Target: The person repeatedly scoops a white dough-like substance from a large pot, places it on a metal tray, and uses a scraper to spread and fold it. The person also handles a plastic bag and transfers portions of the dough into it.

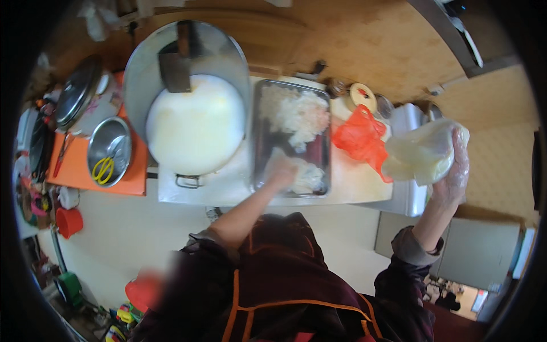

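My right hand (457, 171) is raised at the right, gripping a pale, glossy, soft mass (421, 149) that looks like a filled translucent plastic bag or wet sheet. My left hand (282, 171), blurred, is low over a metal tray (327, 171), at a whitish crumpled heap (308, 176) near its front edge; whether the fingers hold any of it cannot be told. Farther back in the tray lies a larger heap of white, shredded-looking pieces (303, 113). Left of the tray stands a big metal pot (141, 85) with white liquid (196, 128) and a wide flat blade (175, 70) at its back wall.
A red plastic bag (361, 134) lies right of the tray, near a round cream lid (363, 97). On an orange board (134, 179) at left are a steel bowl (122, 141) with yellow-handled scissors (103, 170) and a lidded pot (96, 107). A red bucket (69, 222) is lower left.
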Demonstrator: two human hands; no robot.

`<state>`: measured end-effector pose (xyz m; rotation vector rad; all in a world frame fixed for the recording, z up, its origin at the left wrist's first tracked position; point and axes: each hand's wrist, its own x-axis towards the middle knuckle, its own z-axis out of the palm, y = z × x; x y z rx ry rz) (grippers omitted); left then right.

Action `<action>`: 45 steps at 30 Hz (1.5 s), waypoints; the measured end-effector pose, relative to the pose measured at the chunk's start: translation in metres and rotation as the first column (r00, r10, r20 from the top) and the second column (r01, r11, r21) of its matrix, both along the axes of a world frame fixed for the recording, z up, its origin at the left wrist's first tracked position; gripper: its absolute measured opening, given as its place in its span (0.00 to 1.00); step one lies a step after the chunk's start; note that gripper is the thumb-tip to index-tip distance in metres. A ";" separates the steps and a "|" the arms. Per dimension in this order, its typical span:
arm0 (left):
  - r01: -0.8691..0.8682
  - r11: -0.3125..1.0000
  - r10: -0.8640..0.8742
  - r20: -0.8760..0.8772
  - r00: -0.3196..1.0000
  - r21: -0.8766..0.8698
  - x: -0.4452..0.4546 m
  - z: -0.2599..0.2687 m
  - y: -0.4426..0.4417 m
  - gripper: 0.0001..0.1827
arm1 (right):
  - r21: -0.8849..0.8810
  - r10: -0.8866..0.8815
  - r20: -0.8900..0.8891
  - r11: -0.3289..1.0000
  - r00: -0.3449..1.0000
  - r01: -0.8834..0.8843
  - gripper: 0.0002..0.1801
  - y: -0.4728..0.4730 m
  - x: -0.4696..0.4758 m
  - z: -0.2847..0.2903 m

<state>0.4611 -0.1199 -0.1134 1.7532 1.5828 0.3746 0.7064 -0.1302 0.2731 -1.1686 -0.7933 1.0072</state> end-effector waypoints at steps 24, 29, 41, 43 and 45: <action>-0.272 0.830 0.445 0.872 -0.203 -0.487 -0.393 0.187 0.038 0.12 | -0.051 0.226 -0.465 0.959 0.856 -0.280 0.12 0.083 -0.301 -0.188; -0.250 0.919 0.281 0.952 -0.122 -0.303 -0.447 0.182 0.078 0.10 | 0.231 0.324 -0.378 0.940 0.867 -0.250 0.10 0.101 -0.300 -0.178; 0.047 0.990 0.106 0.935 0.339 -0.130 -0.380 0.254 0.096 0.12 | -0.094 0.508 0.703 0.760 0.497 -0.643 0.32 0.123 -0.381 -0.190; 0.134 0.984 0.065 0.941 0.331 -0.115 -0.386 0.281 0.089 0.12 | -0.003 0.560 0.664 0.665 0.495 -0.747 0.32 0.135 -0.404 -0.206; 0.159 0.987 -0.015 0.948 0.318 -0.038 -0.402 0.297 0.094 0.12 | -0.056 0.655 0.635 0.568 0.410 -0.821 0.32 0.144 -0.400 -0.211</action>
